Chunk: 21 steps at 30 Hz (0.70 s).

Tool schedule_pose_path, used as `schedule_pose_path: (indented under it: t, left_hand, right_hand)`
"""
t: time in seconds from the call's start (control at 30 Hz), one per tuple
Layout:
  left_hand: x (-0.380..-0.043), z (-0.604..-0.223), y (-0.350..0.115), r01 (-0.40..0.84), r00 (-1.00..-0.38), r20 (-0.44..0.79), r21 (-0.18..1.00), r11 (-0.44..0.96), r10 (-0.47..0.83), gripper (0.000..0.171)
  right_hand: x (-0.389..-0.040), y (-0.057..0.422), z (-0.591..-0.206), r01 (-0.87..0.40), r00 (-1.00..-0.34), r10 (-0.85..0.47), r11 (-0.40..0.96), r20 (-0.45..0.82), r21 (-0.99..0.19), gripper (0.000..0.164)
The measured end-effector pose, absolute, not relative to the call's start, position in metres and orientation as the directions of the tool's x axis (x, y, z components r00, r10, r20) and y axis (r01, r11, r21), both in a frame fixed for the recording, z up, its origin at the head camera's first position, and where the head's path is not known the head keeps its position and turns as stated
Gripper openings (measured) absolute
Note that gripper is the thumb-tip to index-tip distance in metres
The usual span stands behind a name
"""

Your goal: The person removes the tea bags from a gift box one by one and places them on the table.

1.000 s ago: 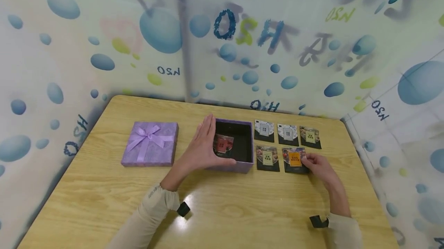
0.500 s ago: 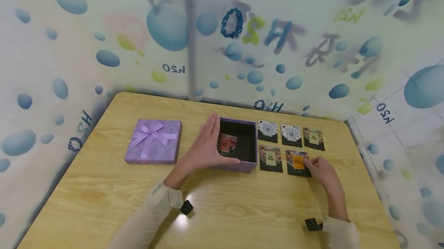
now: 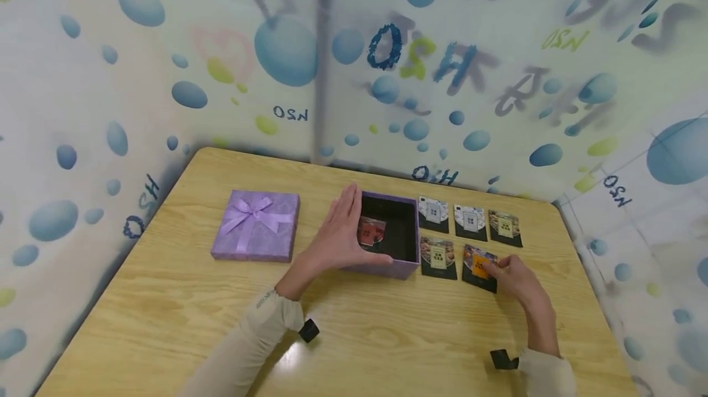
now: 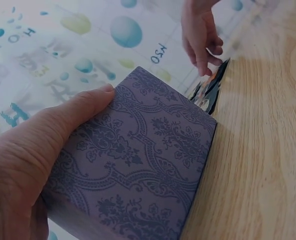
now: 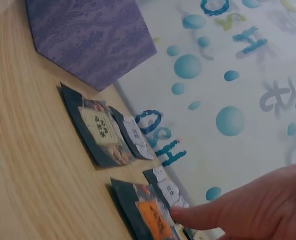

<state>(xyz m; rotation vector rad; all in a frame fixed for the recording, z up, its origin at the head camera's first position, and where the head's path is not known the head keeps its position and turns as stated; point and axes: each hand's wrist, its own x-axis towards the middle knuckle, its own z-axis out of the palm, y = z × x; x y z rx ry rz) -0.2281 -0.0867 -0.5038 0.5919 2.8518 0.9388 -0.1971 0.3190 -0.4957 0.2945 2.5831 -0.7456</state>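
Observation:
My left hand [image 3: 334, 240] rests against the corner of an open purple gift box [image 3: 389, 269]. Its straight fingers lie along the left wall, and the thumb stretches over the front wall, as the left wrist view shows on the patterned box side [image 4: 137, 160]. Inside the box's black interior lies a sachet with a red label [image 3: 372, 232]. My right hand [image 3: 520, 280] pinches the right edge of a sachet with an orange label [image 3: 477, 267], which sits slightly turned. The right wrist view has the thumb [image 5: 203, 216] at that sachet's edge; the other fingers are largely hidden there.
A purple lid with a ribbon bow [image 3: 255, 226] lies left of the box. Right of the box are a green-label sachet [image 3: 439, 257], two white sachets [image 3: 433, 214] and another green-label sachet [image 3: 505, 227]. A patterned wall [image 3: 354, 77] borders the wooden table [image 3: 387, 335].
The orange-label sachet has turned clockwise and slid a little toward the near edge with my right hand. My left hand stays at the box. The head view has shifted slightly.

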Motion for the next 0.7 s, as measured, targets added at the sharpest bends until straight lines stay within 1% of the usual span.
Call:
schedule_pose_path:
  t: [0.13, 0.27, 0.33, 0.43, 0.5, 0.6, 0.67, 0.7]
  left_hand:
    - [-0.227, -0.505, -0.089, 0.320, -0.928, 0.040, 0.590, 0.741, 0.369, 0.155]
    - [-0.228, -0.505, -0.089, 0.323, -0.929, 0.051, 0.593, 0.737, 0.366, 0.155]
    - [-0.229, -0.505, -0.088, 0.329, -0.927, 0.055, 0.593, 0.735, 0.371, 0.154]
    - [-0.230, -0.504, -0.086, 0.337, -0.922, 0.049, 0.593, 0.732, 0.384, 0.154]
    - [-0.231, -0.503, -0.085, 0.339, -0.920, 0.046, 0.594, 0.729, 0.390, 0.154]
    - [-0.230, -0.503, -0.085, 0.341, -0.919, 0.040, 0.582, 0.738, 0.393, 0.154]
    - [-0.229, -0.504, -0.086, 0.344, -0.920, 0.043, 0.568, 0.748, 0.390, 0.154]
    - [-0.228, -0.504, -0.087, 0.343, -0.920, 0.041, 0.563, 0.752, 0.389, 0.154]
  right_hand:
    - [-0.204, 0.305, -0.487, 0.259, -0.932, 0.079, 0.830, -0.355, -0.494, 0.068]
    - [-0.212, 0.285, -0.475, 0.214, -0.967, 0.091, 0.802, -0.239, -0.558, 0.064]
    - [-0.214, 0.276, -0.470, 0.193, -0.977, 0.103, 0.794, -0.186, -0.577, 0.056]
    - [-0.215, 0.265, -0.463, 0.157, -0.987, 0.110, 0.802, -0.115, -0.577, 0.042]
    - [-0.215, 0.259, -0.461, 0.129, -0.992, 0.101, 0.807, -0.079, -0.577, 0.035]
    - [-0.215, 0.253, -0.461, 0.129, -0.992, 0.101, 0.841, -0.081, -0.526, 0.034]
    - [-0.216, 0.252, -0.465, 0.165, -0.984, 0.114, 0.875, -0.138, -0.455, 0.040]
    - [-0.216, 0.251, -0.466, 0.187, -0.976, 0.122, 0.893, -0.180, -0.410, 0.046]
